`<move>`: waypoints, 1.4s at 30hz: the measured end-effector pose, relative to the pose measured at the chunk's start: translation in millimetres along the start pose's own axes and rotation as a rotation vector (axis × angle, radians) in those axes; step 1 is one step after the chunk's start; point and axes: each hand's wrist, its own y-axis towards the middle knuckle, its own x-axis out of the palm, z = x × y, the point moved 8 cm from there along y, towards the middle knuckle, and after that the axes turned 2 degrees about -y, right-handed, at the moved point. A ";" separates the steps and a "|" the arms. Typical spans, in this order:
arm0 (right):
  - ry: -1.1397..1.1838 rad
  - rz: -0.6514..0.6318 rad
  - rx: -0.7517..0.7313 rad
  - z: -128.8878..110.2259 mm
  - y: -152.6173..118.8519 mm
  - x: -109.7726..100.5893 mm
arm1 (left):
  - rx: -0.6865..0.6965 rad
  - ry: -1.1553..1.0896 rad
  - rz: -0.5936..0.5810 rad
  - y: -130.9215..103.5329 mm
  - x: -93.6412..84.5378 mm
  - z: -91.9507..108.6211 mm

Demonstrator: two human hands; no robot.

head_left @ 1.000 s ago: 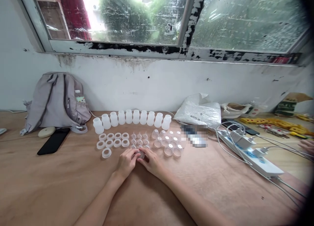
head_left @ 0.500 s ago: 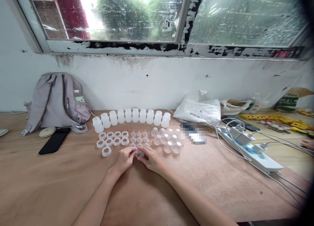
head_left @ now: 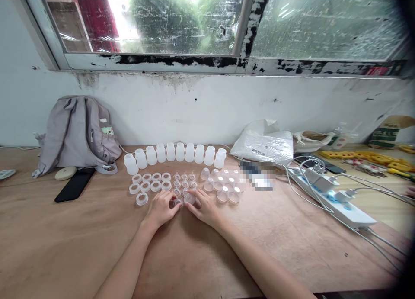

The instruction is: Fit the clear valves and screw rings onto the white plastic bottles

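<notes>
Saw a brown wooden surface (head_left: 81, 242) across the lower frame, a stained white wall (head_left: 155, 113) behind, and a window (head_left: 181, 26) with peeling paint along the top. Could not read the small print on the white plastic bag (head_left: 275, 147) right of centre, nor the green label (head_left: 106, 130) on the bottle at left. Just below centre, held a transparent, colourless clear cup (head_left: 189, 198) in the grip of the right hand (head_left: 205, 209), and pinched a small clear piece (head_left: 177, 202) in the grip of the left hand (head_left: 161, 209)
</notes>
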 end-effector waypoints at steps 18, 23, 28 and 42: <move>0.101 0.058 -0.037 -2.8 -4.0 0.0 | 0.191 -0.131 0.028 -1.7 -14.5 31.2; 0.124 0.062 -0.074 -8.3 -6.0 -1.4 | 0.201 -0.154 0.017 -4.4 -12.7 35.8; 0.119 0.070 -0.038 -5.3 -4.2 -4.7 | 0.057 -0.002 0.208 -3.5 -29.9 11.1; 0.036 0.122 0.020 5.7 -2.7 -4.1 | -0.227 0.349 0.303 -38.4 -38.4 -48.3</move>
